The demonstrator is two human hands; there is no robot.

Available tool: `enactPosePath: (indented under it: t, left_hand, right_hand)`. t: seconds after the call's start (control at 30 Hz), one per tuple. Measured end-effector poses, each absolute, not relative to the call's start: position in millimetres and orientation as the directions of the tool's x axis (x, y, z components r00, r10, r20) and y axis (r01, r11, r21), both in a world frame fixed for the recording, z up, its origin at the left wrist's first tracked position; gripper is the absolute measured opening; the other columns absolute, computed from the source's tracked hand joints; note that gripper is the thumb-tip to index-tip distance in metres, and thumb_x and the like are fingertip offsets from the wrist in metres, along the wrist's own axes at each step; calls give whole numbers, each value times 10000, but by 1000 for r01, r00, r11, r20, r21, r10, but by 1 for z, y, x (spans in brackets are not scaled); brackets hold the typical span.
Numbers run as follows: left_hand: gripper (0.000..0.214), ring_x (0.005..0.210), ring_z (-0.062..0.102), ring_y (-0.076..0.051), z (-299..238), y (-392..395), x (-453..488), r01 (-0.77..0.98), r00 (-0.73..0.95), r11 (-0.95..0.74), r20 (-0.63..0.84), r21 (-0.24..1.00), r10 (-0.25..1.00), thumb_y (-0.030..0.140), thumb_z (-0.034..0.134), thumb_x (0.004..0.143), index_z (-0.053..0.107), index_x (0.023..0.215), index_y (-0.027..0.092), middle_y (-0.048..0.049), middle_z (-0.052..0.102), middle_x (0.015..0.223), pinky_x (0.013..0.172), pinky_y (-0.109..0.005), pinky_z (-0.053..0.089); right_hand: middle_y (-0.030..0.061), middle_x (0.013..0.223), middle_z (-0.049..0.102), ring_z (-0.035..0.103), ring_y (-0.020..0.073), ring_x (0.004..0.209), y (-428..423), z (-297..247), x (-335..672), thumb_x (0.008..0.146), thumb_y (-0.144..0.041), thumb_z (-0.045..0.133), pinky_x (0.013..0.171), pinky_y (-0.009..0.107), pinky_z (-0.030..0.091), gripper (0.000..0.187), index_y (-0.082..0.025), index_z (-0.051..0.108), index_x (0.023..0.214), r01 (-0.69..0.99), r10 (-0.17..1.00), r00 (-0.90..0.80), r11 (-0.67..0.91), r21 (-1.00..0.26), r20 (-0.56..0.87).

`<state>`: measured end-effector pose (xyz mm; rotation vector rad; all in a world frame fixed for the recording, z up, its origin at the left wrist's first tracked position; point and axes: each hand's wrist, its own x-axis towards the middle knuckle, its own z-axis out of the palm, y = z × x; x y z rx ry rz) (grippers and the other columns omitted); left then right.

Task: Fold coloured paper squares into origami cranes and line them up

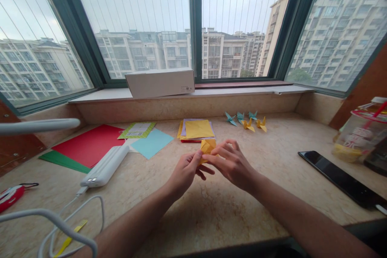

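A partly folded piece of yellow origami paper (208, 145) is held up between my two hands, above the stone counter. My left hand (189, 168) pinches its lower left side between thumb and fingers. On the right side, my right hand (231, 161) has its thumb and fingers closed on the paper's edge. The fingers hide part of the folds. Just behind the hands lies a stack of square paper (199, 129), yellow on top with purple and red showing below. To the right of it stand several folded paper cranes (248, 125), some blue and some yellow.
Red sheets (90, 143), a light blue sheet (152, 143) and a white power bank (105, 165) with a cable (102, 213) lie left. A black phone (338, 177) and a plastic cup (352, 139) are right. A white box (160, 82) sits on the sill.
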<state>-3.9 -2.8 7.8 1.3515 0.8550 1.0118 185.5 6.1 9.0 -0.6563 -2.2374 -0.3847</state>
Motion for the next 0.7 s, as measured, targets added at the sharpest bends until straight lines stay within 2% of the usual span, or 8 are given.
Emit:
enactPosePath:
  t: [0.13, 0.23, 0.33, 0.4, 0.57, 0.63, 0.7]
  left_hand:
    - [498, 714, 728, -222, 8, -3, -4, -89, 357, -79, 106, 993, 928, 557, 491, 911, 653, 985, 92, -132, 727, 888, 521, -237, 477]
    - [455, 694, 724, -203, 7, -2, -4, -76, 345, -131, 150, 988, 926, 531, 498, 919, 630, 1027, 110, -129, 719, 954, 524, -232, 480]
    - [423, 687, 720, -191, 5, -2, -4, -47, 368, -176, 181, 983, 912, 508, 506, 924, 616, 1076, 129, -140, 702, 1048, 528, -237, 489]
    - [409, 698, 715, -188, 3, -3, -3, -25, 393, -194, 188, 981, 900, 493, 499, 933, 614, 1090, 134, -144, 698, 1061, 540, -244, 498]
    - [393, 758, 702, -188, 4, -8, -1, -9, 435, -232, 213, 973, 875, 475, 554, 910, 623, 1075, 124, -143, 685, 1055, 610, -260, 524]
    - [413, 743, 706, -191, 4, -9, 0, -20, 421, -216, 204, 976, 884, 492, 573, 893, 615, 1069, 121, -135, 687, 1017, 606, -262, 529]
    - [427, 654, 699, -172, 4, -8, 0, -37, 385, -190, 189, 981, 903, 515, 575, 883, 593, 1053, 124, -104, 690, 921, 553, -250, 518]
  right_hand:
    - [51, 967, 689, 591, 204, 928, 6, 8, 183, 946, -165, 539, 927, 422, 358, 203, -243, 692, 1056, 546, 351, -548, 837, 7, 759]
    - [78, 1063, 664, 589, 229, 1010, 8, 6, 182, 924, -219, 597, 927, 427, 393, 154, -240, 682, 1051, 558, 436, -419, 816, -152, 796]
    - [102, 1157, 620, 572, 260, 1084, 12, 4, 181, 905, -256, 621, 938, 447, 429, 229, -253, 645, 1133, 541, 537, -246, 767, -346, 807]
    - [101, 1170, 608, 585, 255, 1055, 14, 4, 181, 894, -275, 631, 913, 433, 459, 280, -257, 615, 1173, 478, 609, -159, 736, -479, 777]
    - [49, 965, 666, 618, 211, 857, 15, 1, 177, 851, -313, 684, 817, 382, 480, 416, -237, 573, 1245, 312, 768, -59, 621, -719, 637]
    - [33, 898, 670, 616, 196, 802, 13, 1, 174, 844, -313, 694, 789, 366, 478, 366, -228, 611, 1190, 266, 802, -75, 588, -764, 592]
    - [21, 840, 666, 605, 183, 756, 10, 1, 170, 840, -304, 701, 757, 350, 474, 241, -226, 663, 1065, 253, 807, -112, 588, -769, 580]
